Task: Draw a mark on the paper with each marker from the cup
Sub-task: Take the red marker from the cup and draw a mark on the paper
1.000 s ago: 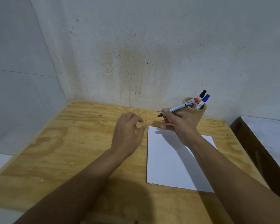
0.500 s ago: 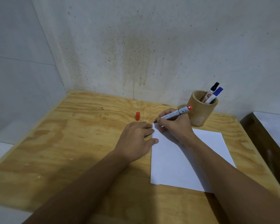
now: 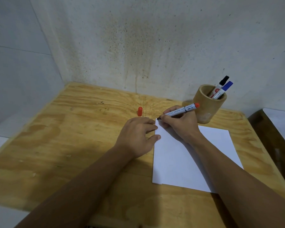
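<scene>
A white sheet of paper [image 3: 184, 160] lies on the wooden table [image 3: 72, 137]. My right hand [image 3: 179, 124] grips an uncapped red-ended marker [image 3: 183, 110], its tip resting at the paper's far left corner. My left hand [image 3: 136, 137] lies flat, fingers spread, on the paper's left edge. The marker's red cap [image 3: 139, 111] stands on the table just beyond my left hand. A bamboo cup [image 3: 207, 104] behind my right hand holds a black-capped marker [image 3: 220, 85] and a blue-capped marker [image 3: 223, 90].
The table sits in a corner, with a stained wall [image 3: 138, 46] close behind and a tiled wall [image 3: 15, 63] on the left. A dark piece of furniture with a white top [image 3: 280, 127] stands to the right of the table.
The red cap has come off and now stands on the table. My right hand brought the marker tip down to the paper's corner, and my left hand settled flat on the paper's edge.
</scene>
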Motion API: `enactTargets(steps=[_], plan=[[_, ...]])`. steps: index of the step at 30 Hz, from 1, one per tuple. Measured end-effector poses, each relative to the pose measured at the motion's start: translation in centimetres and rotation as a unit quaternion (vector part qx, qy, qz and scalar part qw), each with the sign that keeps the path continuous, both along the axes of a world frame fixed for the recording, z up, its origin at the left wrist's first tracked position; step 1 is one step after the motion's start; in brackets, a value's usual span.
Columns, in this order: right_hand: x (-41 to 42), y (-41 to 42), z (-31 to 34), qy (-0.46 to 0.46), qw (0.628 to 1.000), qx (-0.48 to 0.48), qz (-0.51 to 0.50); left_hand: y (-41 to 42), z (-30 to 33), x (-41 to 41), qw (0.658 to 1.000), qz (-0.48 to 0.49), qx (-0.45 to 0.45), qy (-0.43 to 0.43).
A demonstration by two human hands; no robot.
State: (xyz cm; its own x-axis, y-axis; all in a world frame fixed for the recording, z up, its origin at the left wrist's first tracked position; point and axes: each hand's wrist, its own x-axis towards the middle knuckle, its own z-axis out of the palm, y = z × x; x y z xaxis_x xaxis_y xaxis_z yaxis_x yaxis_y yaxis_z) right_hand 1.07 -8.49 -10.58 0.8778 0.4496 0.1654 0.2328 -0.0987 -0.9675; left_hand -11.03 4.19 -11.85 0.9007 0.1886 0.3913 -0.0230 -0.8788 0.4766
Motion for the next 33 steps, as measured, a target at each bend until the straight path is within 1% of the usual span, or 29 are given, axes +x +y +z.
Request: enactTargets(steps=[8,13,17,21,25,30,32,33], plan=[[0.2,0.1,-0.2,-0.017,1.0,-0.02,0.0,0.0,0.0,0.1,1.0,-0.002,-0.005,-0.005],[0.4,0.1,-0.5,-0.002,1.0,-0.017,0.006,0.0,0.0,0.0,1.0,-0.003,-0.004,-0.008],[0.7,0.1,-0.6,-0.014,0.999,-0.039,0.007,-0.1,0.1,0.0,1.0,-0.006,0.001,-0.013],[0.5,0.1,-0.5,-0.009,0.999,-0.033,0.011,-0.1,0.0,0.1,1.0,-0.005,0.002,-0.011],[0.0,-0.1,0.2,0.025,0.999,0.029,0.002,-0.1,-0.1,0.1,1.0,-0.002,0.001,-0.013],[-0.3,-0.4,1.5,0.13,0.981,0.141,-0.025,-0.1,0.2,0.2,1.0,-0.008,-0.012,-0.015],[-0.3,-0.6,2.0,0.137,0.98,0.141,-0.036,-0.2,0.5,0.1,0.999,0.005,-0.04,-0.019],[-0.3,-0.8,2.3,0.134,0.981,0.14,-0.034,-0.1,0.7,0.0,0.997,0.021,-0.063,-0.037]])
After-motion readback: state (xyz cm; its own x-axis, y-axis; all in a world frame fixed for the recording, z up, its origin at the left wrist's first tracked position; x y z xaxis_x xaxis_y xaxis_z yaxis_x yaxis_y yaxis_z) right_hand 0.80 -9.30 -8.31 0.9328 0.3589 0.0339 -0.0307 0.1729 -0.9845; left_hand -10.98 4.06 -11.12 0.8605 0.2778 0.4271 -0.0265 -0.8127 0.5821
